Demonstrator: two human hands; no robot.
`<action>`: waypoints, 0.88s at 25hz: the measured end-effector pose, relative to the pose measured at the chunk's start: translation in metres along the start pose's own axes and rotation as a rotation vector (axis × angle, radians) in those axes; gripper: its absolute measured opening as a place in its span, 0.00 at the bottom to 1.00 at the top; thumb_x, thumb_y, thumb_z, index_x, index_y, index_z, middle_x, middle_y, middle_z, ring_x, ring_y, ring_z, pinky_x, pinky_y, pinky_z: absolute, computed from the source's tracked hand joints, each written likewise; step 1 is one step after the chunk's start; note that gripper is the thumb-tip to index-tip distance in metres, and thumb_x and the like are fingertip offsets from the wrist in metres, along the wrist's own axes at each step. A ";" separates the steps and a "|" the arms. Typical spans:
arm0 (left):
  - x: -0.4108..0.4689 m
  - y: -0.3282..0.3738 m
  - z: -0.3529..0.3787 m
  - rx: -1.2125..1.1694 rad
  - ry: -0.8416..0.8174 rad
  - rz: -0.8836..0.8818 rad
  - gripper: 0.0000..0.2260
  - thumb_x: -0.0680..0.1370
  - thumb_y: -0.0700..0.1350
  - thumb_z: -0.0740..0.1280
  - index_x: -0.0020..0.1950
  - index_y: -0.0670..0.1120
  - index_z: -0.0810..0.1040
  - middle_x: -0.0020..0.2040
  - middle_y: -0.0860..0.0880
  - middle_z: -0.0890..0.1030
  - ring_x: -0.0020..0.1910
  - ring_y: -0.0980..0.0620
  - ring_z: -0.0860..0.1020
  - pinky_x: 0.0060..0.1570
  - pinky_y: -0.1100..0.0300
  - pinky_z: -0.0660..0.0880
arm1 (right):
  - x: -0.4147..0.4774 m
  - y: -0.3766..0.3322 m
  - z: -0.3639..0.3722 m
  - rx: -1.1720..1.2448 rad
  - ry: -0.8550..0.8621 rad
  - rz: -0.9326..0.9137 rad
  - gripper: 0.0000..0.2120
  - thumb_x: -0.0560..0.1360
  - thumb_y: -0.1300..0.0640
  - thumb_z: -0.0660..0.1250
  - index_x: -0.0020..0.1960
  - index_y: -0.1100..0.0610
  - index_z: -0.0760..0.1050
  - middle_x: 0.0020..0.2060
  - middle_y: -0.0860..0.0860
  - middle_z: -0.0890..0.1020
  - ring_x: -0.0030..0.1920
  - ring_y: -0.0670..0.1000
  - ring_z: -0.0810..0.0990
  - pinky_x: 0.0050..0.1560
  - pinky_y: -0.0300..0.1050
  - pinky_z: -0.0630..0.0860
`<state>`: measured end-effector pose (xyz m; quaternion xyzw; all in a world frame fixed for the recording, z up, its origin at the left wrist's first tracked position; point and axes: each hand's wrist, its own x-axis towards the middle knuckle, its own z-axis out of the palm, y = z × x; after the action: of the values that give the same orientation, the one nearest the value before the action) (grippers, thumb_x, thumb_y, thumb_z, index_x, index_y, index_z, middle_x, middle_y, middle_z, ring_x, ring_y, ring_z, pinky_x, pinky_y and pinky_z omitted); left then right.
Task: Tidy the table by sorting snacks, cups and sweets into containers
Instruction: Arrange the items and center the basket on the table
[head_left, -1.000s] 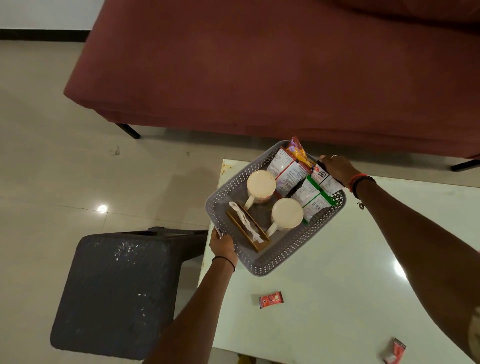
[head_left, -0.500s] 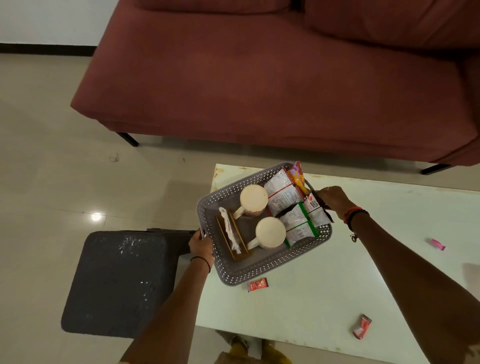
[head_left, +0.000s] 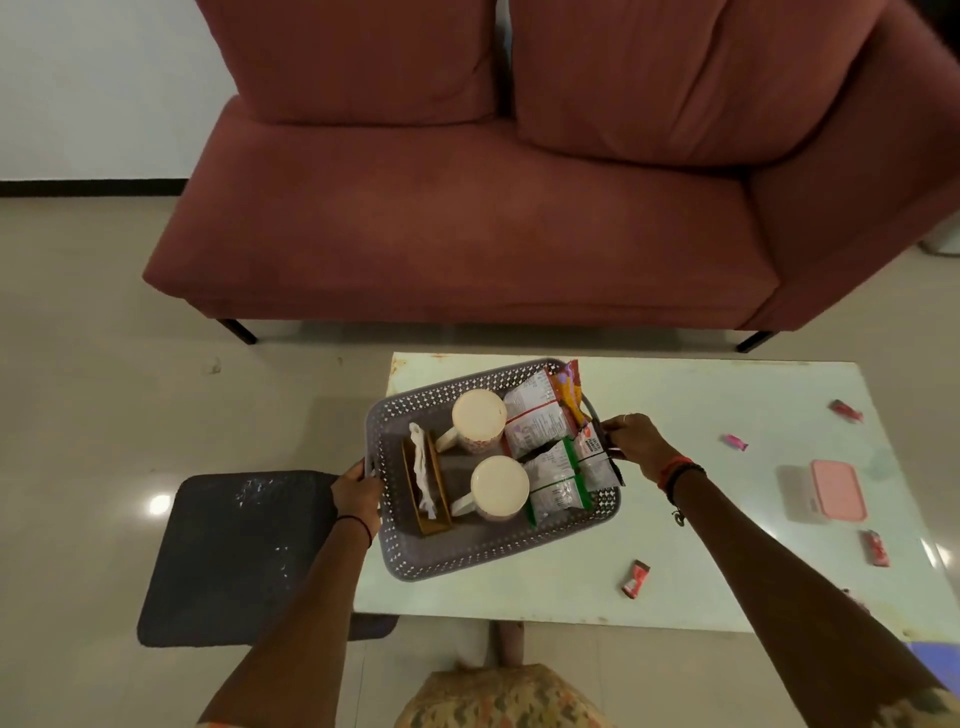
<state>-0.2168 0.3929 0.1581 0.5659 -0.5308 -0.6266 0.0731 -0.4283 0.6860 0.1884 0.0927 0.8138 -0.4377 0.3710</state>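
Observation:
A grey perforated basket (head_left: 470, 553) sits over the left end of the pale table (head_left: 701, 525). Inside it are two cream cups (head_left: 479, 417) (head_left: 500, 486), a wooden napkin holder (head_left: 427, 486) and several snack packets (head_left: 553, 452). My left hand (head_left: 357, 491) grips the basket's left handle. My right hand (head_left: 635, 441) grips its right handle. Loose wrapped sweets lie on the table: a red one (head_left: 636, 578) near the front, a pink one (head_left: 735, 441), and red ones (head_left: 845, 410) (head_left: 876, 547) further right. A pink lidded box (head_left: 826, 491) stands at the right.
A dark stool (head_left: 239, 556) stands on the floor left of the table, under my left forearm. A red sofa (head_left: 467, 234) fills the space behind the table. The tiled floor (head_left: 104, 389) lies open to the left.
The view has pulled back and up, bringing the sofa cushions, the pink box and more sweets into sight. The basket has turned a little, and both hands keep hold of its handles.

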 end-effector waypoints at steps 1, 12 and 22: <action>-0.010 0.000 -0.001 -0.001 -0.018 0.010 0.13 0.74 0.32 0.66 0.58 0.40 0.78 0.38 0.47 0.79 0.38 0.48 0.75 0.37 0.57 0.73 | -0.010 0.005 -0.004 -0.012 0.010 0.009 0.11 0.76 0.73 0.58 0.54 0.75 0.75 0.45 0.62 0.78 0.46 0.58 0.76 0.40 0.43 0.76; -0.102 -0.009 0.013 0.038 -0.099 0.030 0.16 0.76 0.31 0.62 0.63 0.41 0.75 0.56 0.40 0.80 0.52 0.42 0.77 0.58 0.42 0.75 | -0.101 0.065 -0.064 0.017 0.073 0.004 0.12 0.77 0.66 0.56 0.37 0.56 0.69 0.41 0.55 0.73 0.35 0.50 0.72 0.38 0.40 0.72; -0.160 -0.034 0.080 0.092 -0.185 0.044 0.14 0.75 0.36 0.67 0.61 0.42 0.77 0.56 0.41 0.80 0.48 0.44 0.76 0.53 0.46 0.77 | -0.133 0.120 -0.142 0.064 0.130 0.003 0.16 0.78 0.69 0.56 0.32 0.59 0.67 0.45 0.59 0.75 0.42 0.56 0.74 0.46 0.50 0.76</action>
<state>-0.2063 0.5646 0.2174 0.4967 -0.5757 -0.6494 0.0117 -0.3510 0.8922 0.2508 0.1338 0.8218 -0.4558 0.3147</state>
